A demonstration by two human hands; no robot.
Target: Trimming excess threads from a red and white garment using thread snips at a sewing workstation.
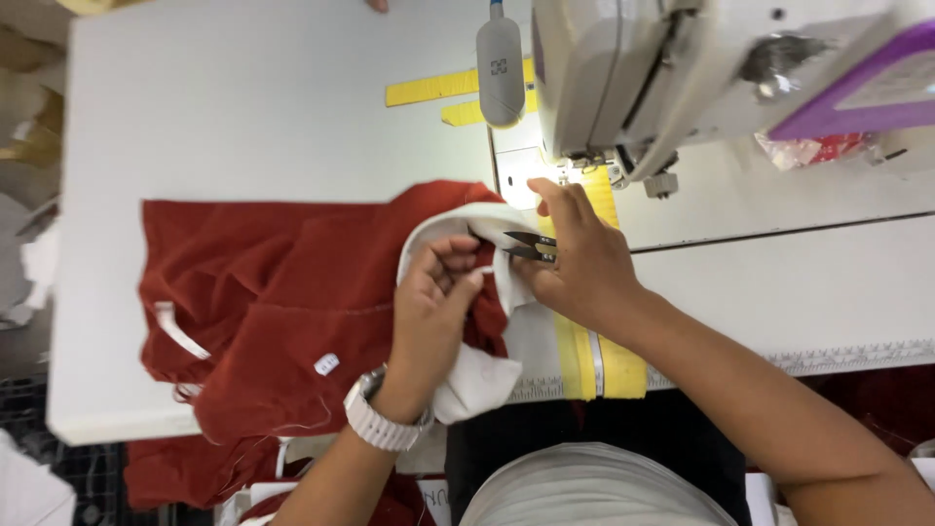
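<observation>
White fabric [458, 229] (over a rust-red garment [263, 292]) is pinched by the left hand [438, 292]; black snips [531, 245] are gripped by the right hand [575, 253].

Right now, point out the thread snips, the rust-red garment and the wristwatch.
thread snips [531, 245]: head view, on the dark blades beside the right hand's fingers.
rust-red garment [263, 282]: head view, on the flat middle of the cloth.
wristwatch [382, 421]: head view, on the white band at the left wrist.
</observation>
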